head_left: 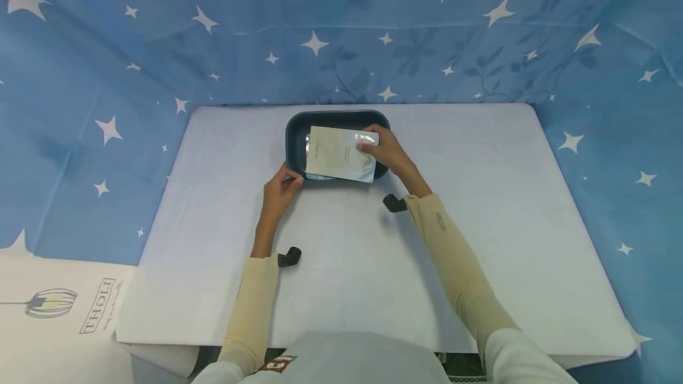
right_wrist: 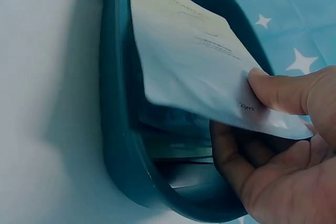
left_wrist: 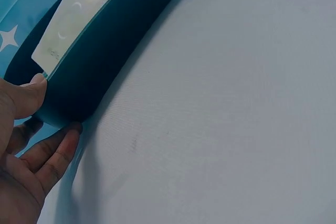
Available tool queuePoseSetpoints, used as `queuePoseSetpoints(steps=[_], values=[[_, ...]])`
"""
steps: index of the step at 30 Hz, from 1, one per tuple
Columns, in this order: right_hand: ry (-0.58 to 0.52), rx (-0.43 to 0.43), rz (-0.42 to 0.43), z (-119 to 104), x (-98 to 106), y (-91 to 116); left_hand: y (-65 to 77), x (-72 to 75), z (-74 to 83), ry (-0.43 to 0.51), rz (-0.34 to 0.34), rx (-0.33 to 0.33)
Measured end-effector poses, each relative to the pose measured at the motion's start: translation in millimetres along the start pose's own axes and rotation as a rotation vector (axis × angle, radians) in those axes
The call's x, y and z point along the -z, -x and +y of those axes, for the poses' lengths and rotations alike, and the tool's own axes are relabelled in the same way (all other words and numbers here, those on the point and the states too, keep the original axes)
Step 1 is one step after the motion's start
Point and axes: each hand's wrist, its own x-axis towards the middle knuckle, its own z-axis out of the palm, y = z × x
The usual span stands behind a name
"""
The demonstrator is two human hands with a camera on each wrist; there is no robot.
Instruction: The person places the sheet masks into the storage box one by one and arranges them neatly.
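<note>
A dark teal plastic bin [head_left: 290, 135] with rounded corners stands at the table's back middle. My right hand [head_left: 391, 152] pinches the right end of a pale foil sheet mask packet [head_left: 341, 154], thumb on top and fingers underneath. In the right wrist view the packet [right_wrist: 184, 56] slants over the bin's opening, with more flat packets [right_wrist: 178, 153] lying below it. My left hand [head_left: 280, 191] holds the bin's near left corner. The left wrist view has its thumb [left_wrist: 32, 95] at the rim and its fingers [left_wrist: 55, 153] against the outside, low down.
A white cloth covers the table [head_left: 480, 224]. Blue star-patterned fabric [head_left: 341, 34] hangs behind and along the sides. Small black wrist mounts [head_left: 395, 203] stick out from both sleeves. Pale printed fabric [head_left: 58, 313] shows at the lower left.
</note>
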Motion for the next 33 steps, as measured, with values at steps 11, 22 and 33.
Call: queuePoseSetpoints(steps=[11,22,33], values=[[0.083,0.062,0.033,0,-7,-13,0.8,-0.4,-0.4,-0.015,0.003,0.003],[0.279,0.184,0.107,1,-14,-18,0.7,0.7,1.8,0.004,0.003,-0.011],[0.399,0.225,0.167,5,-24,-17,-0.7,0.7,1.2,0.017,0.008,-0.005]])
